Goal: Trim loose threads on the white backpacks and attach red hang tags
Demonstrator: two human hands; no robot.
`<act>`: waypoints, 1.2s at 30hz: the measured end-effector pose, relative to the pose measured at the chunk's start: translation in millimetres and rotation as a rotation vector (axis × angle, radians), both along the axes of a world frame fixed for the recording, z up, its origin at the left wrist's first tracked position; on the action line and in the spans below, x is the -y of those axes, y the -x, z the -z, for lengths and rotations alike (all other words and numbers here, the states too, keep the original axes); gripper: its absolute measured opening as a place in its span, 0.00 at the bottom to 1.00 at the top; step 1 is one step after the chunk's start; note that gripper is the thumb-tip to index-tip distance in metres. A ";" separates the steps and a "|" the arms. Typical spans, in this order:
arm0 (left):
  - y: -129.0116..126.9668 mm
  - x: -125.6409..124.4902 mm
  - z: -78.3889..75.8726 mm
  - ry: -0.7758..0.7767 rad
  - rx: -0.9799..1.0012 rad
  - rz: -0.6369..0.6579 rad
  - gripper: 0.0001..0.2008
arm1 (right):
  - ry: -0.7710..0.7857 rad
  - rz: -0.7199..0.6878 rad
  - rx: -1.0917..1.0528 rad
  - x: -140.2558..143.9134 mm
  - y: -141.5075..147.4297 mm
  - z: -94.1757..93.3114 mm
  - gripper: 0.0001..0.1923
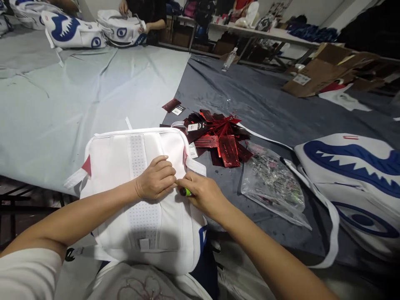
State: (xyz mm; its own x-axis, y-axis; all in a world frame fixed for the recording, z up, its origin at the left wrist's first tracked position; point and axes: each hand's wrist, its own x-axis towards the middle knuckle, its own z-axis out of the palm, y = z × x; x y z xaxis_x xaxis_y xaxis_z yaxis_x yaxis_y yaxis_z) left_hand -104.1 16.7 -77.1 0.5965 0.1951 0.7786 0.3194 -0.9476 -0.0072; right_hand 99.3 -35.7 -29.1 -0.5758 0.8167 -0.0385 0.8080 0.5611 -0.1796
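Observation:
A white backpack (114, 175) lies with its padded, dotted side up at the table's near edge, partly over my lap. My left hand (158, 178) rests on its middle with fingers curled together, gripping the fabric; the thumb is hidden. Just to the right, my right hand (200, 191) is closed around a tool with a green and black handle (186, 191). The tool's working end is hidden near the left fingertips, so its kind cannot be told. Red tags (229, 150) lie in a pile beyond the bag's right corner.
A clear plastic bag of small parts (271, 179) lies right of the tags. Another backpack (353, 179) with blue teeth and eye trim sits far right, its strap trailing. A bottle (229, 59) and a cardboard box (318, 71) stand farther back. Across the table, a person handles a backpack (121, 29).

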 end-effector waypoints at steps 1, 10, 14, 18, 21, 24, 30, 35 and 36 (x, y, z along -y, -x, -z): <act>0.3 -0.2 0.3 0.001 -0.003 -0.003 0.07 | 0.004 0.016 0.042 -0.2 3.8 -1.0 0.11; 4.9 0.1 4.7 0.035 -0.029 -0.014 0.12 | 0.069 0.041 -0.138 -2.0 -0.4 -0.1 0.15; 5.3 -1.5 7.7 0.009 -0.002 -0.017 0.12 | 0.069 0.030 -0.149 -2.3 -0.7 1.7 0.26; 6.2 -3.7 9.1 0.027 0.007 -0.008 0.13 | 0.079 0.017 -0.184 -5.2 -2.2 6.0 0.21; 6.9 -4.0 9.1 0.058 -0.019 0.006 0.12 | 0.082 0.003 -0.218 -6.5 -2.1 9.6 0.19; 5.6 -1.5 9.4 0.047 -0.002 0.018 0.11 | -0.034 -0.004 -0.076 -5.4 3.2 13.1 0.15; 18.2 -13.5 -6.3 0.097 0.029 -0.099 0.12 | -0.478 -0.141 0.020 -3.0 8.2 20.7 0.10; 56.9 -51.9 -54.7 0.606 0.058 -0.872 0.22 | -0.630 -0.193 -0.028 -34.5 22.8 2.0 0.15; 61.4 -54.9 -64.9 0.705 -0.041 -0.925 0.24 | -0.617 -0.164 -0.011 -44.8 31.6 -5.9 0.15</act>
State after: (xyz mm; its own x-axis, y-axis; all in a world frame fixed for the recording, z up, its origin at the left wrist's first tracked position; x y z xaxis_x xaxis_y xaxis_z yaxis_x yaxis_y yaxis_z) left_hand -165.5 71.6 -12.2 0.0216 0.9514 0.3072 0.9029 -0.1505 0.4026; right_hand 67.7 9.2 -23.2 -0.6930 0.5876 0.4177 0.7025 0.6804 0.2084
